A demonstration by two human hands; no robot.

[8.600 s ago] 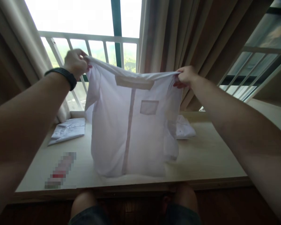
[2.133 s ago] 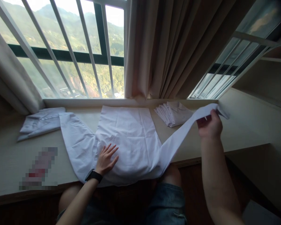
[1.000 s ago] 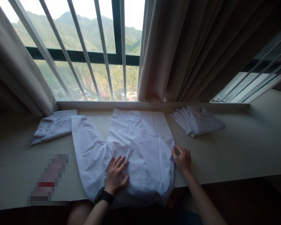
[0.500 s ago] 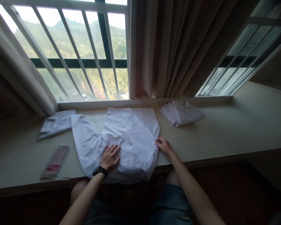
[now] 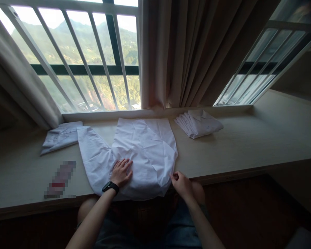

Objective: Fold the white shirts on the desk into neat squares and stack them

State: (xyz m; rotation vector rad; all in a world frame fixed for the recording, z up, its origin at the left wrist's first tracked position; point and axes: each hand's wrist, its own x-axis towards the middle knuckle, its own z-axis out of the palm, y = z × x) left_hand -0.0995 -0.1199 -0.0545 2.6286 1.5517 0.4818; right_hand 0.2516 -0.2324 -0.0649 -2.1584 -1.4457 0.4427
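While the white shirt (image 5: 142, 152) lies spread on the pale worktop (image 5: 235, 145) below the window, its near hem hangs over the front edge, where the dim light makes the cloth hard to trace. One sleeve (image 5: 93, 155) stretches out to the left; the other side is folded in over the body, so that sleeve's end cannot be made out. Which face of the shirt is up cannot be told either.

The left hand (image 5: 121, 172) rests flat on the cloth near the lower left of the body, fingers spread, its grip released; a dark watch (image 5: 110, 187) sits on the wrist. The right hand (image 5: 181, 183) is at the shirt's lower right edge, by the worktop's front. Its fingers are curled, and whether they pinch the hem or only touch it cannot be told from here.

A folded shirt (image 5: 60, 136) lies at the far left, its edge meeting the sleeve's cuff. A stack of folded shirts (image 5: 198, 123) sits to the right, apart from the spread one. A blurred patch (image 5: 60, 178) covers something on the worktop's left. Curtains (image 5: 186, 52) hang behind.
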